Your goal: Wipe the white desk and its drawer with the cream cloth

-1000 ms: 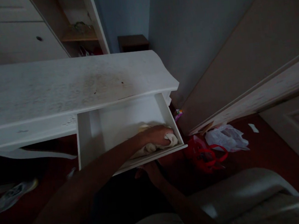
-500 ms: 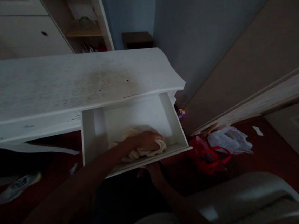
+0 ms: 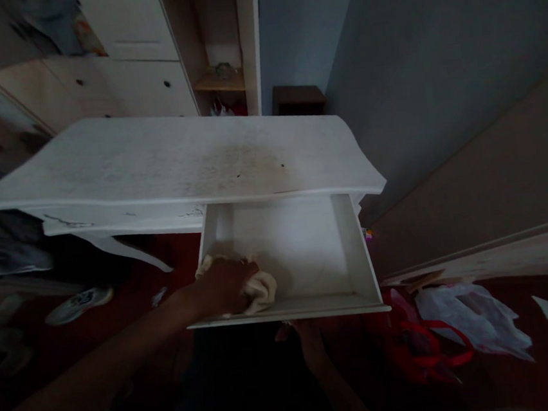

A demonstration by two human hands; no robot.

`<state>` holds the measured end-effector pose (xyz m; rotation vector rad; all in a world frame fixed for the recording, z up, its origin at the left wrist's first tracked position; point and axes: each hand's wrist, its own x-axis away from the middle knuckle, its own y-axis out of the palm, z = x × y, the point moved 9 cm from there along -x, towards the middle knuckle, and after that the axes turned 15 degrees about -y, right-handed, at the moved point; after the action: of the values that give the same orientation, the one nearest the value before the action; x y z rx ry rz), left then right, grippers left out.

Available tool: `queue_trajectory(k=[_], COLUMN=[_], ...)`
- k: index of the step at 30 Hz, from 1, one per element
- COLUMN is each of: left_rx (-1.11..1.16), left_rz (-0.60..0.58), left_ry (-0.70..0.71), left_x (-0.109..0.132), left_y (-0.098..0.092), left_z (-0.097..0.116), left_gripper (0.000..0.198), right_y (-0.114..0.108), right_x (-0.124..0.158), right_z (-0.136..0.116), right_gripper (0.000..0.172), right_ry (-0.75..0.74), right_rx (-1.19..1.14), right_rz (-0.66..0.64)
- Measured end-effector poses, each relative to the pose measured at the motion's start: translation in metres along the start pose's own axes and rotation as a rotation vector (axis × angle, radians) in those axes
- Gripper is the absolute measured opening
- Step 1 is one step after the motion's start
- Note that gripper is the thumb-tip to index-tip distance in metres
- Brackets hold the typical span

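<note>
A white drawer is pulled out of a white table whose top has dark smudges. Inside it, at the front left corner, my left hand is closed on a cream cloth and presses it against the drawer's bottom. Folds of the cloth stick out on both sides of the hand. Below the drawer's front edge, my right hand has its fingers closed at a small pale drawer knob. The drawer front partly hides those fingers.
A red bag and a white plastic bag lie on the red floor at right. A shoe is at left. Behind the table stand a white cabinet and a small dark brown box-like piece. A wall rises at right.
My left hand has moved the cloth from the drawer's front middle to its front left corner. The camera view has shifted, showing more of the table's left end. My right hand stays at the drawer front.
</note>
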<state>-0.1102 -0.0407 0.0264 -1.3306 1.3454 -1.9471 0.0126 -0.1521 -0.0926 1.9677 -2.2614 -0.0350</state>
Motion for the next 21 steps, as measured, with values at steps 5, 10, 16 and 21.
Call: queue_trajectory(k=[5,10,16,21], left_rx=[-0.246,-0.367,-0.358,-0.314], left_rz=[0.223,0.527,0.717,0.619], left_ry=[0.08,0.112,-0.064,-0.133], left_x=[-0.008,-0.039,-0.078,-0.095], left_y=[-0.001,-0.032,-0.072,-0.073], left_z=[0.001,-0.018,-0.038,-0.04], left_gripper=[0.035,0.035,0.037,0.036], right_y=[-0.002,-0.005,-0.004,-0.001], right_x=[0.0,0.002,0.001,-0.001], right_z=[0.004,0.029,0.028,0.019], right_gripper=[0.059,0.058,0.028,0.03], right_ry=[-0.006,0.07,0.077,0.064], right_rx=[0.029,0.07,0.122,0.151], right_rz=[0.018,0.006,-0.021,-0.02])
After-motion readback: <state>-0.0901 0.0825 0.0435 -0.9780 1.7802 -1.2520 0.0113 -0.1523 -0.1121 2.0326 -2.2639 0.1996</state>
